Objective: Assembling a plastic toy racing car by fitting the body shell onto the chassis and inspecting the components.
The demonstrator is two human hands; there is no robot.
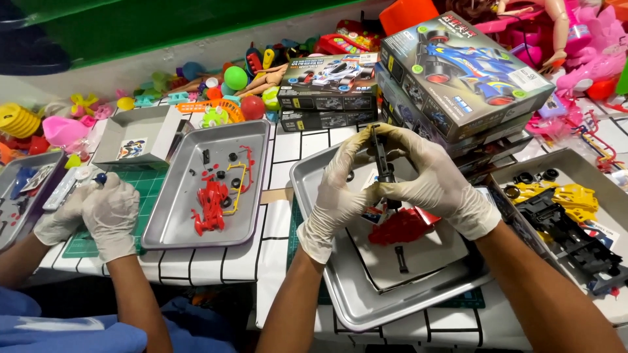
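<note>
Over metal tray [340, 287] – black chassis [382, 163] between both hands [392, 183]

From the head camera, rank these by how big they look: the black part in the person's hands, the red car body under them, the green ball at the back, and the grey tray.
1. Grey tray
2. Red car body
3. Black part: close to the car body, so unsure
4. Green ball: farther away, so its true size is uncertain

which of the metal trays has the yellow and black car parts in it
The metal tray at the far right edge; yellow parts lie on a black chassis. The left tray and middle tray hold red parts.
</note>
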